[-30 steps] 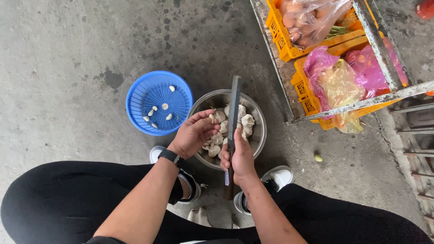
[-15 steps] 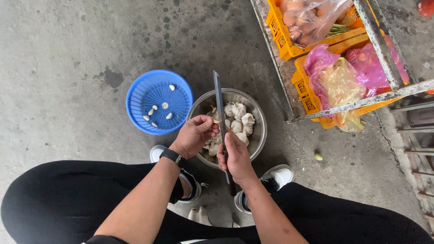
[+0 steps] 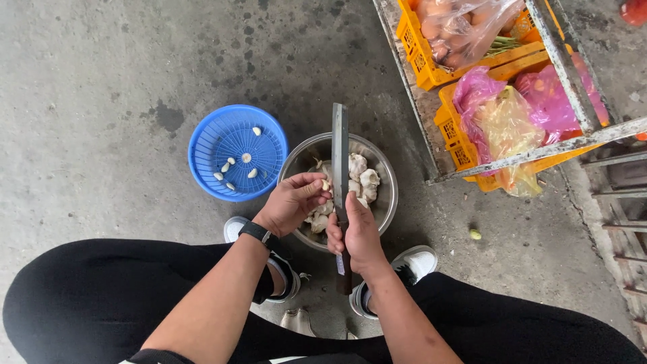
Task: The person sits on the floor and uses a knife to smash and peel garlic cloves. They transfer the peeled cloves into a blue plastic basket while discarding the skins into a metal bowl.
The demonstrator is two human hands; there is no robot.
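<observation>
My right hand grips a long cleaver-like knife, blade pointing away over a metal bowl of garlic bulbs. My left hand pinches a garlic clove right against the blade. A blue plastic basket to the left of the bowl holds several peeled cloves. I squat over the bowl, a black band on my left wrist.
A metal rack at the upper right carries yellow crates with pink and clear plastic bags of produce. A small green bit lies on the stained concrete floor. My white shoes flank the bowl.
The knife blade has swung from leaning left to nearly straight ahead. My left hand has lifted from the bowl, bringing a clove up to the blade.
</observation>
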